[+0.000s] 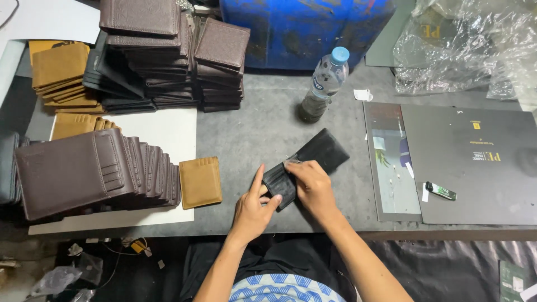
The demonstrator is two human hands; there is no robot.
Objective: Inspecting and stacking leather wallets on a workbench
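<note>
An open black wallet lies on the grey table just in front of me. My left hand grips its near-left corner, forefinger stretched up along the edge. My right hand presses down on the wallet's near half, fingers curled over it. The far half of the wallet points away to the right.
A tan wallet insert lies left of my hands. A row of brown wallets sits at the left, with stacks of dark and tan pieces behind. A water bottle, flat grey cardboard sheets and a lighter lie to the right.
</note>
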